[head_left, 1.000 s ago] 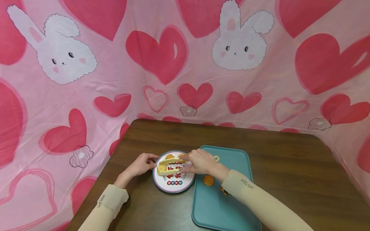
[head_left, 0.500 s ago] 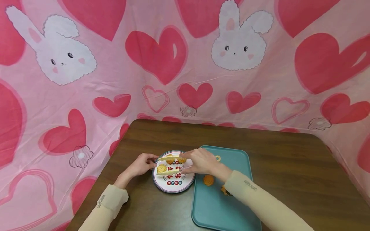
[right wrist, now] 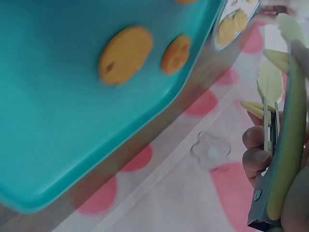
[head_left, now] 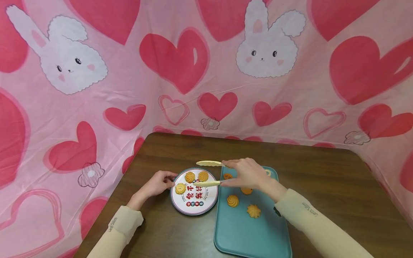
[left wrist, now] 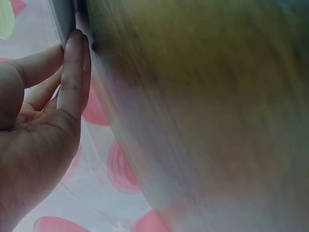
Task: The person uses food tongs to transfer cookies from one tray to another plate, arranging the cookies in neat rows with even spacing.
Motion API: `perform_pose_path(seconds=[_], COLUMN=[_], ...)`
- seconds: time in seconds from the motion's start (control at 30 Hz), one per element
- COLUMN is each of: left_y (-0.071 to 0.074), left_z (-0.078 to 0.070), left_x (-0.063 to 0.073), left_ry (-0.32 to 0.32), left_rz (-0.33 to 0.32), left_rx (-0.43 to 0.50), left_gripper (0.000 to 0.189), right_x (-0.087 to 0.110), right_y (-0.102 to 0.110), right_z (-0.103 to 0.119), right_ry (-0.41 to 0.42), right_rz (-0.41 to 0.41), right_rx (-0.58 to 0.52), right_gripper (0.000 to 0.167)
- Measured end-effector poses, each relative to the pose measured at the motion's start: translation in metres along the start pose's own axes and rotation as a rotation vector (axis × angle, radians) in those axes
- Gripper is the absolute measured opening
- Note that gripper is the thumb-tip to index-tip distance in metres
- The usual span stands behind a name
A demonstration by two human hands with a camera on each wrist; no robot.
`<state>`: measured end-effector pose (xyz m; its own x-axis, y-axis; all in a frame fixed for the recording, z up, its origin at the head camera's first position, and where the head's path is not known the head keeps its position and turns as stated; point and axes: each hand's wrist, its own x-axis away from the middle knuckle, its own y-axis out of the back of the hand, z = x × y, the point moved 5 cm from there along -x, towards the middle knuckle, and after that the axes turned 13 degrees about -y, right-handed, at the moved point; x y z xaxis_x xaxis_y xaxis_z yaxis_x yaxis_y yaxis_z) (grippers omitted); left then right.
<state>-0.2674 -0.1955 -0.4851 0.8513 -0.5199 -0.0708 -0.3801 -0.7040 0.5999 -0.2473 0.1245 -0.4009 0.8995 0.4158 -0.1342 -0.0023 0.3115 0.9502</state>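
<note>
My left hand point(head_left: 158, 183) pinches the left rim of the round white plate point(head_left: 209, 196), thumb and fingers on its edge in the left wrist view point(left wrist: 53, 104). Three golden cookies lie on the plate: a swirled cookie point(head_left: 189, 177), another swirled cookie point(head_left: 203, 176) and a flatter cookie point(head_left: 180, 188) near the left hand. In my right hand point(head_left: 250, 174) are food tongs point(right wrist: 289, 125) with pale yellow tips. The tongs' arms are spread with nothing between them. One tip hangs over the plate, the other beyond its back edge.
A teal tray point(head_left: 251, 238) stands right of the plate. On it are several cookies, among them a swirled cookie point(head_left: 232, 201), a flower-shaped cookie point(head_left: 253, 211) and a pale ring point(head_left: 268, 172). The right hand partly covers others. A heart-patterned cloth point(head_left: 180, 118) hangs behind the wooden table.
The tongs have spread from around the flatter cookie, leaving it on the plate. My right hand has carried them right and back, over the tray. The left hand stays on the rim.
</note>
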Motion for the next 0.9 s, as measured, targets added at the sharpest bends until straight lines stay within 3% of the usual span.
perform_pose_path(seconds=[0.17,0.3,0.77,0.9], left_y=[0.001,0.001,0.003,0.003], left_z=[-0.001,-0.001,0.001,0.001], left_x=[0.001,0.0,-0.001,-0.001], left_ry=[-0.014,-0.018,0.009,0.014], left_rz=[0.005,0.007,0.009,0.012], left_rx=[0.009,0.003,0.002,0.001], left_gripper=[0.035,0.034,0.035,0.035], right_x=[0.013,0.026,0.078,0.093], right_y=[0.01,0.015,0.022,0.019], right_z=[-0.026,-0.045,-0.1,-0.112], right_ry=[-0.094,-0.109,-0.202,-0.243], right_rz=[-0.05,-0.085,-0.106,-0.07], right_rx=[0.039,0.037,0.036,0.039], right_gripper=[0.092,0.092,0.09,0.087])
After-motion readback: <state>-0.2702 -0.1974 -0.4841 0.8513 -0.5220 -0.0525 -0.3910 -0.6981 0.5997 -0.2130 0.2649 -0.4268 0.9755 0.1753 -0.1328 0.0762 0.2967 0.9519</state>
